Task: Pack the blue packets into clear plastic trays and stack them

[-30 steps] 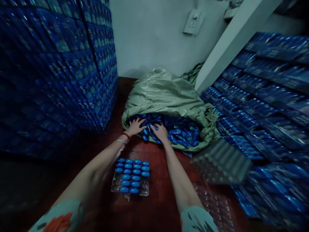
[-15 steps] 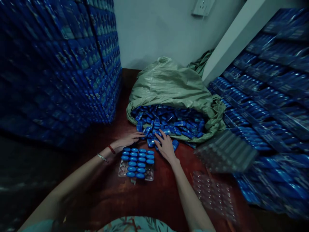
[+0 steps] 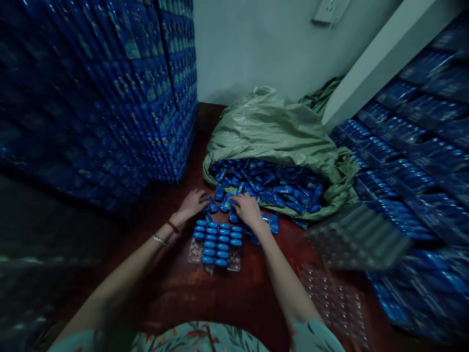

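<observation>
Red surface (image 3: 172,298), dim room, pale wall (image 3: 252,54) behind. Left hand (image 3: 193,204) by loose blue packets (image 3: 273,224), right hand (image 3: 248,210) over others; fingers bent, can't tell if either grip is closed on one (light's poor). Clear tray (image 3: 234,262) with blue pieces (image 3: 221,247) just on the body side of both grips, sack (image 3: 271,127) beyond. Risk: dragging packets closer could bump the tray, knocking pieces loose.
</observation>
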A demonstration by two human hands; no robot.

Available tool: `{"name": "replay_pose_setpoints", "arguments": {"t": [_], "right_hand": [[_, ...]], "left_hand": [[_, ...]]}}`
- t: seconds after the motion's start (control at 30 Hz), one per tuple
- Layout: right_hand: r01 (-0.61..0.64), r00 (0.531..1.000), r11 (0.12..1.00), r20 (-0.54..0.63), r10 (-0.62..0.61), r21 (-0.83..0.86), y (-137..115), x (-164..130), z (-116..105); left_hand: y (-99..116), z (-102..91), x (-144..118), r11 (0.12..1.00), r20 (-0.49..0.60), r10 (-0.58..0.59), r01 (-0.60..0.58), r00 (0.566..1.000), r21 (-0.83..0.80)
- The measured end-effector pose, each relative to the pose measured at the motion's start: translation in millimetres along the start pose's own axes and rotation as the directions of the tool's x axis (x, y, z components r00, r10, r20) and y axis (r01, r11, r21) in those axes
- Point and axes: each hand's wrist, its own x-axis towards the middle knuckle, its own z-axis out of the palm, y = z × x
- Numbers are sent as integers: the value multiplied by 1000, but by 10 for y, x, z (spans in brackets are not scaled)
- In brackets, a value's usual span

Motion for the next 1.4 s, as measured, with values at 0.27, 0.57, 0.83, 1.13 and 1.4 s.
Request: {"name": "replay_pose_setpoints", "arguments": {"t": [0.27, 0.57, 0.83, 1.13, 1.4], "right_hand": [[82, 985, 997, 150, -80, -5, -79, 361, 167], [57, 917, 479, -235, 321, 876, 415, -410, 472], [-257, 794, 463, -88, 602, 848, 321, -1508, 830], [-180, 976, 926, 177, 126, 333, 73, -1355, 583], [-212, 970, 763, 224, 91, 610, 240, -1450, 635]], "left_hand": [[243, 227, 104, 940, 237, 126, -192, 963, 280], [-113, -103, -244, 974, 45, 211, -214, 977, 74], [-349, -223, -1453, 898, -362, -289, 120, 886, -423], [105, -79, -1776, 963, -212, 89, -138, 973, -230], [45, 40, -1658, 946, 15, 277, -275, 961, 170]]}}
